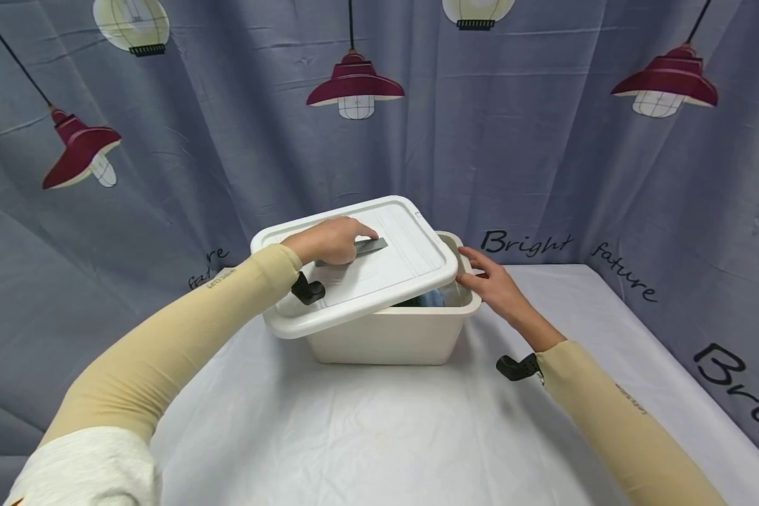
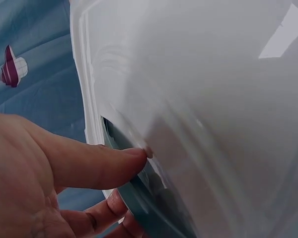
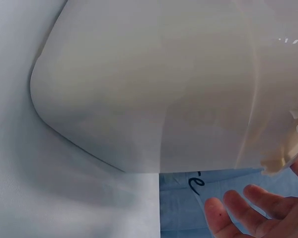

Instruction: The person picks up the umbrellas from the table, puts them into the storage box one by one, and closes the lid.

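A white plastic lid (image 1: pixel 405 246) sits askew and tilted over a white storage bin (image 1: pixel 386 337). My left hand (image 1: pixel 332 241) grips the grey handle (image 1: pixel 373 245) in the lid's middle. Up close in the left wrist view, the thumb of the left hand (image 2: pixel 79 173) lies over the handle (image 2: pixel 144 203), with fingers below it. At the bin's right rim, my right hand (image 1: pixel 496 284) touches the edge with fairly straight, spread fingers. Past the uncovered right end, something blue and dark (image 1: pixel 431 299) shows inside the bin; its kind is unclear.
The bin stands on a table with a white cloth (image 1: pixel 405 429). Behind and beside it hangs a grey-blue curtain (image 1: pixel 512 154) printed with lamps and lettering. Each wrist carries a small black camera mount, such as the right one (image 1: pixel 517 367).
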`<action>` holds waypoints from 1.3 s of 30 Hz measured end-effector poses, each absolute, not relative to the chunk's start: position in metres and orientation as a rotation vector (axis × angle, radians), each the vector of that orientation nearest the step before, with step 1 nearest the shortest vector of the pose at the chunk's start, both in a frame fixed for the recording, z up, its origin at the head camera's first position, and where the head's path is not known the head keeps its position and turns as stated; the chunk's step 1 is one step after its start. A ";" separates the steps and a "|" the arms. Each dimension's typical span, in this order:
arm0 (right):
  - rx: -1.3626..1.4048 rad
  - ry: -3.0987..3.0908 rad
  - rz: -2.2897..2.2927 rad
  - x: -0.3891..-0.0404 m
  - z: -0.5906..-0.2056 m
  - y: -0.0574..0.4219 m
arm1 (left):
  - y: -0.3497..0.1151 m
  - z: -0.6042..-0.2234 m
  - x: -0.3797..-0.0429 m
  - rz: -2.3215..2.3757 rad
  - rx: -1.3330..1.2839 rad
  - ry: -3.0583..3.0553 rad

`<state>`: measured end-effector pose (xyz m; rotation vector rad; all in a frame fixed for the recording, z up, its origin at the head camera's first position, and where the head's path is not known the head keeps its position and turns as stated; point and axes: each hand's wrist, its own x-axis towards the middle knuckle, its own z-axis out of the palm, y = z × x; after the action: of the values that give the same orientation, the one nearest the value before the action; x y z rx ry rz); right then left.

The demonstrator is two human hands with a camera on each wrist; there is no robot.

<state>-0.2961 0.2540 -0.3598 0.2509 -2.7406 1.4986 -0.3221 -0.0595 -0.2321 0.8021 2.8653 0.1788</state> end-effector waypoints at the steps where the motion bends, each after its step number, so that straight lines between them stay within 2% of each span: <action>1: 0.258 -2.740 1.499 -0.296 -0.360 0.254 | -0.059 -0.233 -0.323 0.176 0.794 2.866; 28: 0.232 -2.813 1.544 -0.295 -0.354 0.251 | -0.053 -0.249 -0.329 0.189 0.756 2.831; 39: 0.375 -2.770 1.128 -0.290 -0.339 0.240 | -0.045 -0.250 -0.331 0.173 0.810 2.831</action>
<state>-0.2903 0.2404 -0.3390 0.3755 -2.7695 1.1280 -0.3307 -0.0446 -0.2496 0.8103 2.8310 0.1729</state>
